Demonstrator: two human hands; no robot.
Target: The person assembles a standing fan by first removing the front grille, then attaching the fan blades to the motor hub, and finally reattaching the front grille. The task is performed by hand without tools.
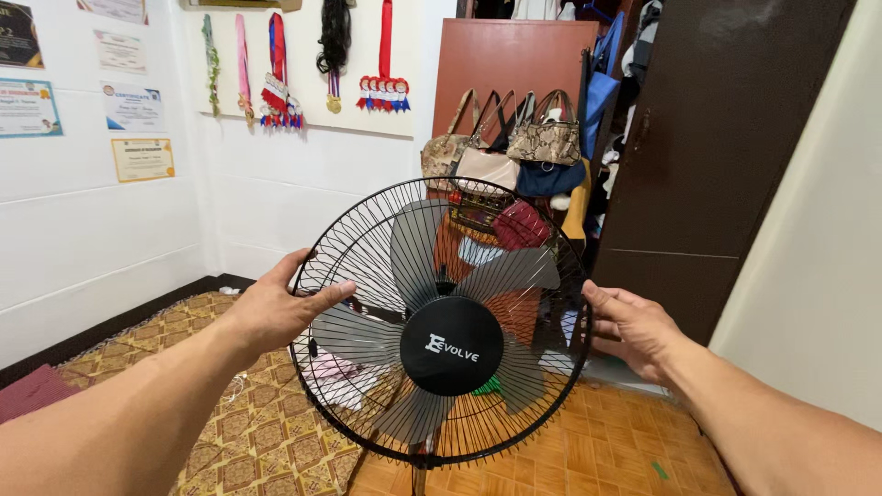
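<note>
A black electric fan (443,321) faces me, with a round wire grille, grey blades and a black round centre cap. My left hand (276,308) grips the left rim of the grille, thumb laid across the wires. My right hand (629,326) rests against the right rim with fingers spread and curled toward the wire. The fan's stand shows only as a thin pole below the grille.
Several handbags (514,142) hang behind the fan beside a dark brown wardrobe (717,147). A white wall at left carries framed certificates (133,108) and ribbon medals (381,92). A patterned yellow mat (248,432) and orange tile flooring (597,450) lie below.
</note>
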